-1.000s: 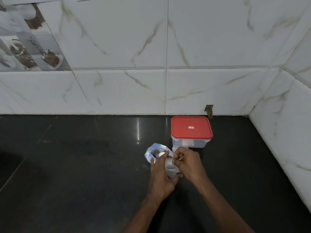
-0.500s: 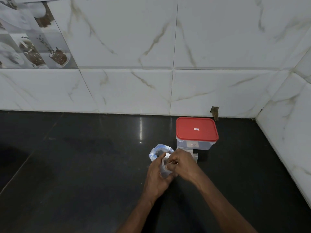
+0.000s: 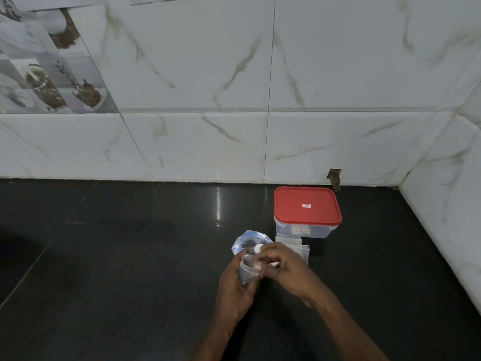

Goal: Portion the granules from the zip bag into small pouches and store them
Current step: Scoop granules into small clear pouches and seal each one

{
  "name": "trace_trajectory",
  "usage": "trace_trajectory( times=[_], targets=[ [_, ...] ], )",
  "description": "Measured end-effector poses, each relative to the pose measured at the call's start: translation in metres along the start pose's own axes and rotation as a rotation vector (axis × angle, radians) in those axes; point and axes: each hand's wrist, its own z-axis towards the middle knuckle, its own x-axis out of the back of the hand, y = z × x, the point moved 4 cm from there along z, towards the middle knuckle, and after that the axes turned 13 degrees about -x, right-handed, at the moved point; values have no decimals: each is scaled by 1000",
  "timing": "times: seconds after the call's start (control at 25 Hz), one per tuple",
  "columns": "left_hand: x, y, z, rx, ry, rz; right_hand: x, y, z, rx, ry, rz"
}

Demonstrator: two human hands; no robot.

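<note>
While left hand (image 3: 234,290) grips pouch (image 3: 247,274) — right hand (image 3: 289,269) pinches its top | fingers (image 3: 273,254) curled

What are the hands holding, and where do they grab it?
A small clear pouch. The left hand wraps round its lower half, and the right hand pinches its top edge.

A black counter (image 3: 125,269) meets a white veined tile wall (image 3: 208,74), with a coffee-print tile (image 3: 46,74) above its far left edge and a chipped hole (image 3: 335,177) toward the far right corner.
</note>
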Motion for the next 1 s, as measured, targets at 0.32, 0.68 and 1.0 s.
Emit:
trace_trajectory(
  times=[0.32,0.68,1.0],
  targets=[
    [16,-37,-4,37,36,1,12,36,27,-309,479,-395],
    [-15,-41,8,-35,-228,-22,-10,28,32,-233,474,-566],
    [-22,-40,14,-109,-282,20,-3,27,37,-25,352,-931]
  ],
)
